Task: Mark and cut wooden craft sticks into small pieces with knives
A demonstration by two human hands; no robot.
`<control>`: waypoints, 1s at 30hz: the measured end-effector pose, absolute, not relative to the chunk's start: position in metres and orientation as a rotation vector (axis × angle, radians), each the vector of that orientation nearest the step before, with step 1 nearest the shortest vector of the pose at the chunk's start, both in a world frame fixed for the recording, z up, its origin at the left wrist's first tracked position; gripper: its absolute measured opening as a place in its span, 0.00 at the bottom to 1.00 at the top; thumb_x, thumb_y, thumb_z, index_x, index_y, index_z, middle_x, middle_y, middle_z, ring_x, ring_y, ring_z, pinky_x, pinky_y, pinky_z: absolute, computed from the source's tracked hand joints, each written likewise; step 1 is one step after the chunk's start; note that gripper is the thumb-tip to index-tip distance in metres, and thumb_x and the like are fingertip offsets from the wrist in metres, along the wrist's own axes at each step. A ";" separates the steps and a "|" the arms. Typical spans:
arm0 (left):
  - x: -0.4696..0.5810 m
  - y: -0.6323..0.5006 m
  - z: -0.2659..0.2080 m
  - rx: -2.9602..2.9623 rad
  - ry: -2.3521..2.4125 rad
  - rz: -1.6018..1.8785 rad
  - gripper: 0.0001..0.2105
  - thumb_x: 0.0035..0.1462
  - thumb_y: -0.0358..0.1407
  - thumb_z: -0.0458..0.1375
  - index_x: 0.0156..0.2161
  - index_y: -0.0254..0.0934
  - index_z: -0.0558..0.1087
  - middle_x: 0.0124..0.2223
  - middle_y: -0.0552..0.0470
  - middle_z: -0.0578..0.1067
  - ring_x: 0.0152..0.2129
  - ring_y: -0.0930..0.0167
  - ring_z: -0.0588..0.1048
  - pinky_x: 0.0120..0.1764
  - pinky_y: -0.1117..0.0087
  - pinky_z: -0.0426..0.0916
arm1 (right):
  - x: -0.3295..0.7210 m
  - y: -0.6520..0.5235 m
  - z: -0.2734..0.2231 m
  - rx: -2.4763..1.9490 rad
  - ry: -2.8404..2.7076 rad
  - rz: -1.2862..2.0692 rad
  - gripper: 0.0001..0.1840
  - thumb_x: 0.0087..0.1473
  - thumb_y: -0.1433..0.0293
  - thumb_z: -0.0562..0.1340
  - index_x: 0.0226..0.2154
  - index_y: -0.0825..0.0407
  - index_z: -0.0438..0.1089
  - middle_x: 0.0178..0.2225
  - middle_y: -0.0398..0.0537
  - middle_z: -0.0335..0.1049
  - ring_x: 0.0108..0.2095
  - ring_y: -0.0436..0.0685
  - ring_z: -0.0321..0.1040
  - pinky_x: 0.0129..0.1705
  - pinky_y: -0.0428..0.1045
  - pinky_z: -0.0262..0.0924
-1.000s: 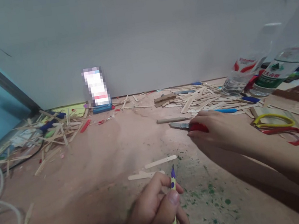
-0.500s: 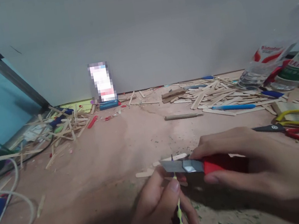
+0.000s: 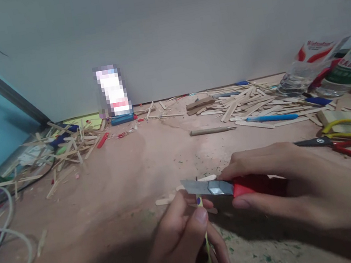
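My left hand is closed around a slim yellow pencil with dark purple spots, its thumb pressed on the shaft. The pencil stands with its dark tip pointing away from me. In my right hand is a red utility knife, its metal blade out and pointing left. The blade lies across the upper end of the pencil, close to my left fingertips, and hides part of it. Behind and under the hands lie a few pale wooden craft sticks.
Scissors with yellow and red handles lie right. Farther back are a pile of craft sticks, a blue pen, a wooden-handled tool and plastic bottles. A phone leans on the wall; a white cable lies left.
The knife blade has shifted slightly along the pencil, and less of the dark tip shows beyond it. The view has turned a little; both hands keep their grips.
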State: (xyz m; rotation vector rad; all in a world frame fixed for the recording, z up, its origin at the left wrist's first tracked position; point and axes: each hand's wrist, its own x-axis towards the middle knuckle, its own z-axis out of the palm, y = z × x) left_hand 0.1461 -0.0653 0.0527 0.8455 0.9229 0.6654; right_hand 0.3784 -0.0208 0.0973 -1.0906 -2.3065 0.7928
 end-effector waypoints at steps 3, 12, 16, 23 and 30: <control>0.146 -0.065 0.051 0.844 0.916 0.673 0.14 0.74 0.50 0.55 0.50 0.41 0.66 0.26 0.58 0.77 0.13 0.76 0.70 0.21 0.78 0.66 | 0.380 -0.019 0.098 -1.071 -2.327 0.778 0.06 0.66 0.70 0.65 0.38 0.45 0.78 0.29 0.36 0.77 0.25 0.47 0.70 0.27 0.44 0.59; 0.147 -0.064 0.057 0.842 0.931 0.646 0.10 0.76 0.46 0.53 0.49 0.42 0.65 0.25 0.59 0.76 0.12 0.77 0.70 0.20 0.79 0.65 | 0.381 -0.019 0.095 -1.039 -2.364 0.718 0.06 0.69 0.69 0.63 0.41 0.45 0.77 0.30 0.37 0.76 0.27 0.47 0.70 0.30 0.44 0.61; 0.146 -0.063 0.058 0.844 0.923 0.636 0.10 0.77 0.46 0.52 0.49 0.42 0.65 0.26 0.59 0.77 0.12 0.77 0.69 0.20 0.79 0.64 | 0.382 -0.020 0.096 -1.063 -2.383 0.692 0.06 0.70 0.68 0.62 0.41 0.44 0.77 0.31 0.37 0.77 0.28 0.48 0.72 0.30 0.45 0.61; 0.147 -0.065 0.060 0.854 0.953 0.627 0.09 0.77 0.45 0.51 0.49 0.42 0.65 0.26 0.58 0.76 0.12 0.78 0.68 0.19 0.80 0.64 | 0.385 -0.021 0.094 -1.043 -2.392 0.670 0.07 0.70 0.67 0.62 0.43 0.45 0.78 0.32 0.40 0.78 0.29 0.50 0.73 0.29 0.46 0.62; 0.150 -0.064 0.064 0.840 0.965 0.629 0.07 0.78 0.42 0.48 0.47 0.43 0.65 0.23 0.60 0.74 0.11 0.77 0.67 0.18 0.80 0.60 | 0.382 -0.018 0.095 -1.051 -2.407 0.647 0.09 0.70 0.67 0.62 0.38 0.47 0.77 0.30 0.39 0.75 0.27 0.48 0.69 0.27 0.45 0.60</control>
